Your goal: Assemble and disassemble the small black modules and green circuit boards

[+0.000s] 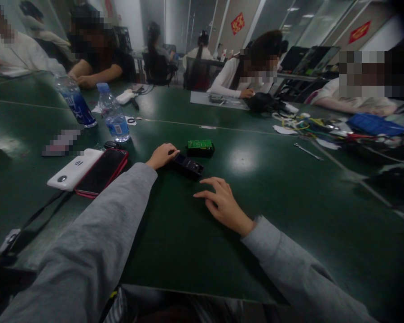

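Note:
A small black device (188, 165) with a tiny screen lies on the dark green table (272, 193). My left hand (161, 155) is closed on its near-left end, thumb against it. Resting on the table just right of the device, not touching it, my right hand (222, 202) has its fingers spread and holds nothing. Behind the device sits a black block with a green circuit board (199, 145) on top. Both of my arms are in grey sleeves.
To the left lie a phone in a red case (103, 171), a white power bank (73, 169) and two water bottles (113, 113). Cables, a blue tray (373, 124) and a metal tool (308, 151) lie at the right. Several people sit round the far side.

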Tool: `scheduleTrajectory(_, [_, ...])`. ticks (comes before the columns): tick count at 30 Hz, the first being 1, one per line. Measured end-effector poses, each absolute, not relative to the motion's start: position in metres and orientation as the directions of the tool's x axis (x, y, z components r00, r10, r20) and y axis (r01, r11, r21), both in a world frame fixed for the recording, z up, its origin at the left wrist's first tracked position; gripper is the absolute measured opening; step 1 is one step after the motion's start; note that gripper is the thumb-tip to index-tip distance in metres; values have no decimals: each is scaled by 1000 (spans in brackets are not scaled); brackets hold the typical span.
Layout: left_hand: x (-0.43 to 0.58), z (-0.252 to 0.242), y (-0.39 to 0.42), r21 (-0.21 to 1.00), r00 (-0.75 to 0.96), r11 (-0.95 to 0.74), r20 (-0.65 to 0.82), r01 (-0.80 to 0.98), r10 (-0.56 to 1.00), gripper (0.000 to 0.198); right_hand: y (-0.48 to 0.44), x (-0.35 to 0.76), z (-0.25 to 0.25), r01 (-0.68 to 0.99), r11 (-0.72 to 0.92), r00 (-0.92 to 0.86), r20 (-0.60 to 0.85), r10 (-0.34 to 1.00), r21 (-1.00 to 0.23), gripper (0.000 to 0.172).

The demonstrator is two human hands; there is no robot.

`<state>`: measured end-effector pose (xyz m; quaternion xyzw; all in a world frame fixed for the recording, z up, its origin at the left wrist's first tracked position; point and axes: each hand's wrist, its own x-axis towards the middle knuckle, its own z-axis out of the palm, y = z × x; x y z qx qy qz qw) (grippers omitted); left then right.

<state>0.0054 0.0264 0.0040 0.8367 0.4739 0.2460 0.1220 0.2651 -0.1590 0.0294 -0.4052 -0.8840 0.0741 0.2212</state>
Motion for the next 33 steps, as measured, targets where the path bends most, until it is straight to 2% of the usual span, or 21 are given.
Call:
scheduleTrajectory(3, [6,2,28,437,435,-532,308,726,846,37,-160,264,32,690,659,-565,345,749,-301,40])
scheduleTrajectory(9, [6,1,30,428,436,-539,321,725,841,36,-161,262,33,695,675,-630,242,738,-249,44])
scheduleTrajectory(17, [6,2,28,445,420,-515,299,732,857,36,-160,263,30,696,679,-627,261,733,-235,41])
scheduleTrajectory(27, [6,1,29,448,422,-517,299,729,856,35,-125,259,26,781,589,-426,509,748,-211,41])
scheduleTrajectory(29, [5,1,29,447,423,-518,301,729,855,35,-110,256,24,781,582,-427,487,762,-225,46])
scheduleTrajectory(33, [5,1,30,437,435,-529,302,727,848,36,-94,250,20,735,610,-517,338,786,-294,58])
